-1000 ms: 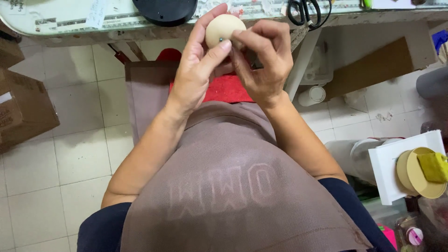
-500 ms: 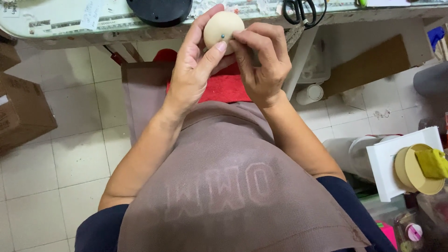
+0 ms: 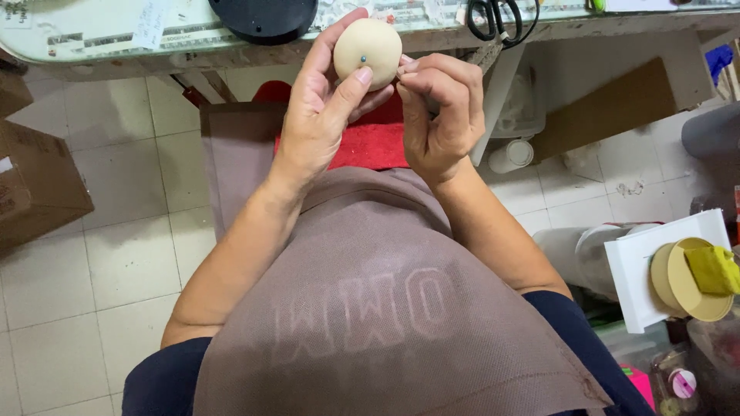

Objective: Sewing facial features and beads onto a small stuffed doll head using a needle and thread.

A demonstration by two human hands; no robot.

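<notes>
My left hand [image 3: 320, 115] holds a smooth beige ball [image 3: 368, 50] between thumb and fingers, raised near the table's edge. A small dark pin head [image 3: 362, 58] sits in the ball's face. My right hand [image 3: 438, 112] is curled beside the ball, its fingertips pinched together and touching the ball's right side; whether they hold something thin I cannot tell. Below both hands hangs my brown apron [image 3: 385, 308], with a red cloth [image 3: 370, 145] under the wrists.
A worn white table [image 3: 116, 38] runs along the top, carrying a black round object [image 3: 264, 17] and black scissors [image 3: 497, 17]. Cardboard boxes [image 3: 35, 177] stand at left on the tiled floor. At right are a white board with a yellow tape roll [image 3: 690, 277] and clutter.
The ball has turned in my left hand, so the pin head now shows. My right fingers have drawn back from the ball's front to its right side.
</notes>
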